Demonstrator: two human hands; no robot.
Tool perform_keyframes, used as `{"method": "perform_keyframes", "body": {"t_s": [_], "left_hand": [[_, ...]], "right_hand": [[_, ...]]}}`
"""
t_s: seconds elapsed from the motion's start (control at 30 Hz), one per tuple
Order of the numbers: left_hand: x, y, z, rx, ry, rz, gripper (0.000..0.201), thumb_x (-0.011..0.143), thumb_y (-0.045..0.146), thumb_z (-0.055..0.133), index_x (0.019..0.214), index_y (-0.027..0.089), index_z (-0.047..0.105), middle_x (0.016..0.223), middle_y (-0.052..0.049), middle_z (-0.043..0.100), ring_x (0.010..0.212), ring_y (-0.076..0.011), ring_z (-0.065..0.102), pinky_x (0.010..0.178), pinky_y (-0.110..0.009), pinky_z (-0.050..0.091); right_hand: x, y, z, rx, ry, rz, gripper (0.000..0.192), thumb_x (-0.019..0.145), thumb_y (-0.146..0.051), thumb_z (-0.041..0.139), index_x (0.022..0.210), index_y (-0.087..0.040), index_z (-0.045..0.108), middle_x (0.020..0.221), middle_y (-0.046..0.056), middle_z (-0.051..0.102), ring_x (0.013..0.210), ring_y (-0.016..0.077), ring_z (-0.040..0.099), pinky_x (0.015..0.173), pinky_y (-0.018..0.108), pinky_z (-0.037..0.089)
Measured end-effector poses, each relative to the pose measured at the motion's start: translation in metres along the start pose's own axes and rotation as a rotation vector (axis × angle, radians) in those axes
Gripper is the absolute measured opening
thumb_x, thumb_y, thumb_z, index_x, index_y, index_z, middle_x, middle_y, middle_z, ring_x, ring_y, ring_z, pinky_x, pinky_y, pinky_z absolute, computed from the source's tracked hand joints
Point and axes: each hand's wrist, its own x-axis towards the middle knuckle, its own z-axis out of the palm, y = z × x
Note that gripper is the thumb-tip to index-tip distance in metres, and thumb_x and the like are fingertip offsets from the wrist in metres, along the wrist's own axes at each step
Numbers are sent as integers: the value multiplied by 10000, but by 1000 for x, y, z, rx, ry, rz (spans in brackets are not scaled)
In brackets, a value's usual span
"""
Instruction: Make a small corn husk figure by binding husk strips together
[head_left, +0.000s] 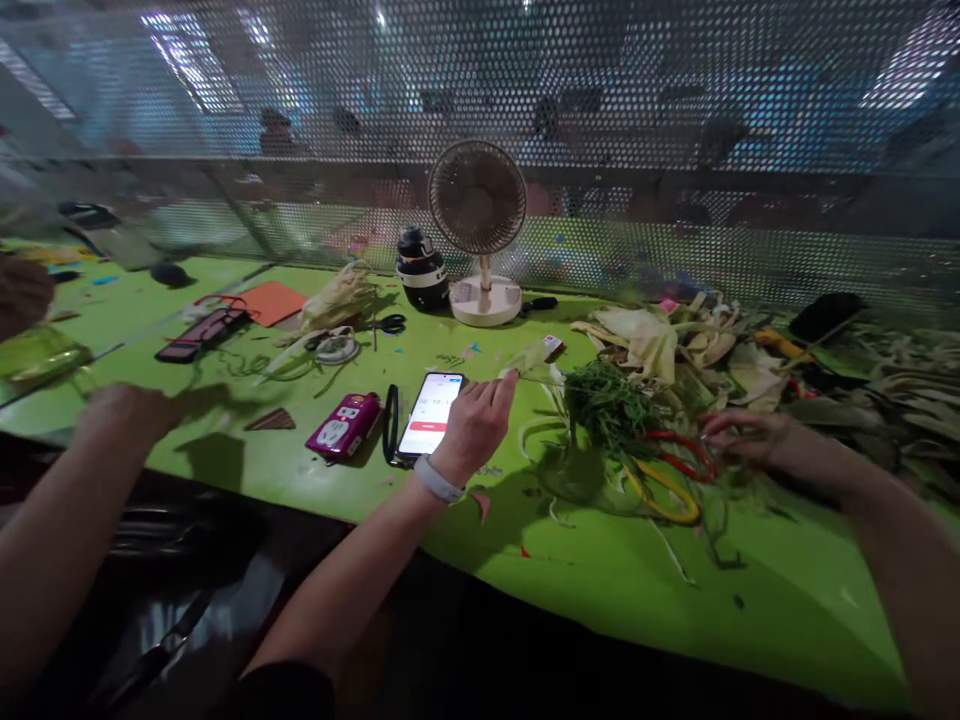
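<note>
Pinched together at left grip (481, 420), beside pale husk (527, 355); can't tell if clamped on any. Can't tell right grip (765, 440): blurred, by red loop (681, 437). Tease gently around greens (609, 405), between both on table (585, 570).

Left hand (478, 420), right hand (776, 443) apart

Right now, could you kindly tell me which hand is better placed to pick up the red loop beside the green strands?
Probably the right hand: it is close beside the red loop, while the left hand is farther off, near the lit smartphone.
</note>
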Motion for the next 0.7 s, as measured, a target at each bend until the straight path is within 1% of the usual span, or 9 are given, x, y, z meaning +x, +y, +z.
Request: {"method": "perform_keyframes", "body": {"t_s": [0.07,0.13,0.2,0.23,0.33,0.4,0.47,0.57,0.7], "left_hand": [[0,0,-1,-9,-1,10,365,908,66,335,1237,96,493,877,-119,667,737,-200,625,650,-341,477],[1,1,-1,-1,12,26,369,906,59,332,1234,95,496,883,-120,670,727,-198,623,643,-339,474],[3,3,0,-11,21,44,372,909,65,329,1242,96,491,886,-120,669,721,-196,621,639,-337,469],[5,5,0,-25,22,53,377,912,70,328,1254,100,482,890,-121,667,726,-196,621,643,-336,469],[8,13,1,-55,25,76,394,918,80,329,1292,115,448,895,-117,659,753,-194,622,659,-332,465],[10,20,-1,-42,30,99,387,920,82,331,1288,113,445,894,-117,659,752,-193,621,661,-333,461],[11,25,-4,-13,36,136,358,921,86,336,1254,90,465,897,-123,661,744,-194,618,657,-336,458],[10,31,-8,5,25,169,310,924,97,334,1179,68,508,872,-126,660,730,-197,616,653,-341,456],[9,36,-7,-83,-34,116,316,924,93,318,1157,75,530,874,-129,659,728,-192,625,661,-336,465]], "right_hand": [[-4,4,-39,-184,233,-68,156,614,-435,784,689,-316,718,968,128,688,629,198,619,463,338,451],[-8,0,-59,-287,484,-181,154,687,-475,724,627,-335,698,664,106,653,507,155,546,418,319,362],[-9,-14,-50,-310,809,-340,201,736,-488,684,597,-347,650,494,63,525,459,139,469,421,313,310],[-8,-25,-35,-277,891,-428,162,761,-490,661,662,-362,658,556,64,562,516,163,499,460,333,344],[5,-64,34,-174,677,-507,263,801,-532,594,784,-284,680,854,98,667,795,238,590,678,423,442],[19,-87,84,-100,339,-480,364,846,-526,529,845,-199,691,932,103,665,842,220,586,742,400,440],[34,-103,122,-33,182,-453,449,757,-595,594,733,-153,667,772,61,631,708,173,540,655,330,406],[50,-115,153,224,87,-392,490,646,-627,663,635,-145,581,602,-15,507,590,110,428,564,268,325],[59,-121,161,474,100,-282,454,555,-561,741,606,-163,528,539,-55,433,526,78,345,516,246,270]]}}
